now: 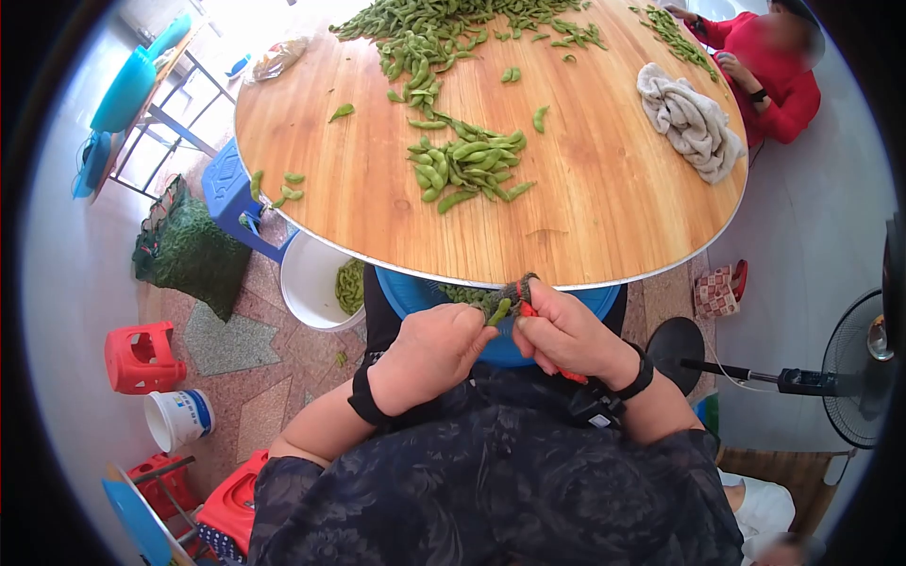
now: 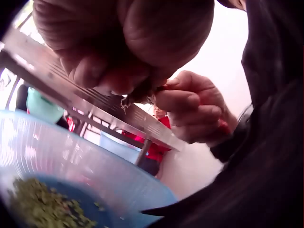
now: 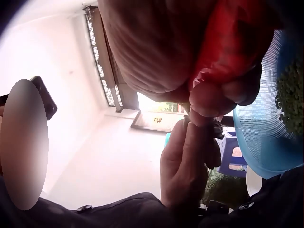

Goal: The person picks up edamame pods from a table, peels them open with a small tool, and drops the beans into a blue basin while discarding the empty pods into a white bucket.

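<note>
In the head view, my left hand pinches a green pod over the blue basin. My right hand, close beside it, grips a red object, whose shape is mostly hidden; a dark greenish piece shows at its fingertips. The right wrist view has the red object lying across the palm of the right hand, fingers curled round it, thumb and fingertips meeting the left hand. Small green pieces lie in the basin below both hands.
On the round wooden table are a near pile of pods, a larger far heap and a grey cloth. A white bucket stands left of the basin, a fan at right. A person in red sits across.
</note>
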`<act>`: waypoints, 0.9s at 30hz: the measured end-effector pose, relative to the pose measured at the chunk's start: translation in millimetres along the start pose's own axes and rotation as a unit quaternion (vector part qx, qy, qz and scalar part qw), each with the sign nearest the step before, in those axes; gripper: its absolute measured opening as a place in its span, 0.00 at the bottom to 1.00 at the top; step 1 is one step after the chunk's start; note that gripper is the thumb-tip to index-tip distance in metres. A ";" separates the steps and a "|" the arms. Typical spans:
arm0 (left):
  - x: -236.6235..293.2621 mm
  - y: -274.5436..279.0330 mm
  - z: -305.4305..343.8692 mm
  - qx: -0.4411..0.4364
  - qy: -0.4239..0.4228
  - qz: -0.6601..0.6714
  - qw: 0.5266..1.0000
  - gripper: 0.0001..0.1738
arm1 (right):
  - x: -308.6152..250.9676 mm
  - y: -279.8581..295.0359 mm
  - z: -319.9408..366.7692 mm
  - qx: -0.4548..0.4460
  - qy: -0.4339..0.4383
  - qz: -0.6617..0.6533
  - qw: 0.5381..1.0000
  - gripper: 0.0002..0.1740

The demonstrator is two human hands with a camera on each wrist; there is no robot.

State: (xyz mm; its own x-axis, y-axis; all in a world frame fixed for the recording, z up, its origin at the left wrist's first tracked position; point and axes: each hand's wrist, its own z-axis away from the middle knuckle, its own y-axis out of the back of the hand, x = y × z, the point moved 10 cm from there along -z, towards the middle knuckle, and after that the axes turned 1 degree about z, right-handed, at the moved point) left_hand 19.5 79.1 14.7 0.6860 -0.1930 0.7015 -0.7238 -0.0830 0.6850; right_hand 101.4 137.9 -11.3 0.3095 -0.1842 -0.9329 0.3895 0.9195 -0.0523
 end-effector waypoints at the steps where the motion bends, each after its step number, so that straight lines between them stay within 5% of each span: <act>1: 12.2 6.9 -0.3 0.029 -0.046 -0.058 0.997 0.12 | 0.6 -2.2 -0.5 -0.015 -0.010 0.006 1.000 0.05; 8: -4.0 -4.8 11.9 -0.057 -0.066 -0.004 0.996 0.12 | 17.4 -18.0 -3.2 -0.047 -0.032 -0.020 0.998 0.08; 9: -26.7 -21.3 17.3 -0.135 0.065 0.212 0.966 0.12 | 18.0 -18.9 -3.3 -0.048 -0.033 -0.022 0.998 0.08; 10: -39.3 -42.7 30.4 -0.201 0.192 0.413 0.867 0.14 | 18.9 -25.8 -2.8 -0.076 -0.048 -0.102 0.991 0.09; 11: -37.9 -50.8 36.6 -0.218 0.224 0.534 0.786 0.17 | 19.0 -33.0 -2.2 -0.105 -0.062 -0.180 0.976 0.09; 12: -37.6 -52.8 37.6 -0.218 0.225 0.533 0.786 0.17 | 20.5 -35.1 -3.4 -0.106 -0.061 -0.182 0.976 0.09; 14: -26.4 -63.6 40.1 -0.213 0.265 0.689 0.640 0.17 | 24.1 -47.1 -5.2 -0.137 -0.081 -0.355 0.921 0.08; 15: -27.4 -62.5 40.0 -0.213 0.265 0.689 0.640 0.17 | 28.4 -48.1 -7.3 -0.137 -0.080 -0.355 0.921 0.08; 17: -53.7 -47.3 35.4 -0.176 0.255 0.441 0.842 0.20 | 48.7 -43.6 -13.7 -0.087 -0.111 -0.348 0.927 0.06; 18: -53.1 -48.5 35.8 -0.178 0.255 0.442 0.842 0.20 | 54.7 -45.3 -15.5 -0.085 -0.112 -0.349 0.927 0.06; 20: -47.2 -21.5 27.1 -0.099 0.127 0.058 0.985 0.20 | 73.1 -46.8 -18.2 -0.052 -0.134 -0.341 0.929 0.05; 25: -55.7 -24.0 23.1 -0.018 0.101 0.090 0.991 0.19 | 71.9 -41.6 -29.1 0.004 -0.107 -0.305 0.946 0.05; 27: -75.5 -41.7 26.6 -0.055 0.224 0.282 0.931 0.21 | 72.6 -38.4 -28.8 0.018 -0.105 -0.288 0.952 0.05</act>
State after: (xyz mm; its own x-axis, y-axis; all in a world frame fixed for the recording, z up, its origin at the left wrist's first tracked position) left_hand -4.1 71.1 -72.0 0.1795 0.2532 0.9506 -0.9832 0.0136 0.1820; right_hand 83.9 99.2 -87.3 0.2013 -0.7226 -0.6613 0.5753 0.6336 -0.5173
